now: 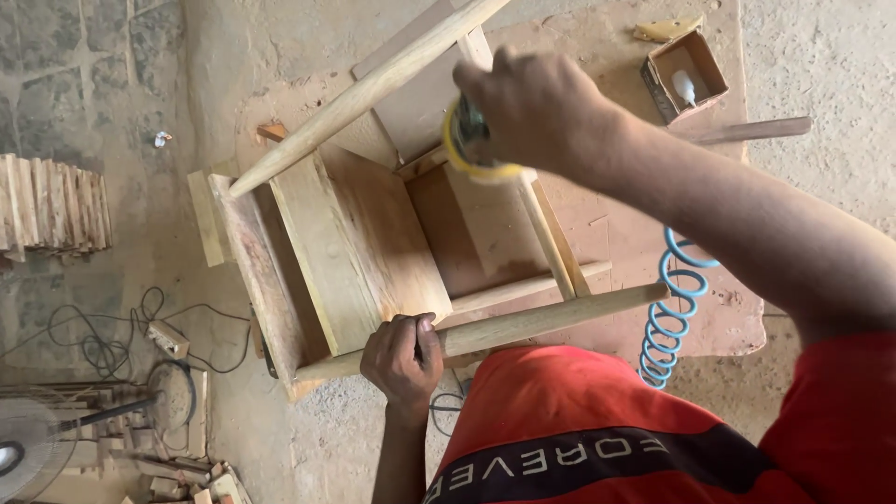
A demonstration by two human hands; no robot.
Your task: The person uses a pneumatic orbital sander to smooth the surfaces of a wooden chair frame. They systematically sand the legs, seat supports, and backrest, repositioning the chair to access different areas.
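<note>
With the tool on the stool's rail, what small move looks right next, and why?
Probably draw the yellow-rimmed tool slowly along the thin rail. The right hand presses it down at the rail's upper end, and the left hand grips the nearest leg, steadying the wooden stool lying on its side.

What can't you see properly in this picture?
Head view:
- Tool: mostly hidden under the right hand; only its yellow rim shows.
- Blue hose: lower end hidden behind the red shirt.
- Chair leg: part covered by the left hand.
- Fan: cut off by the picture's edge.
- Box contents: too small.
</note>
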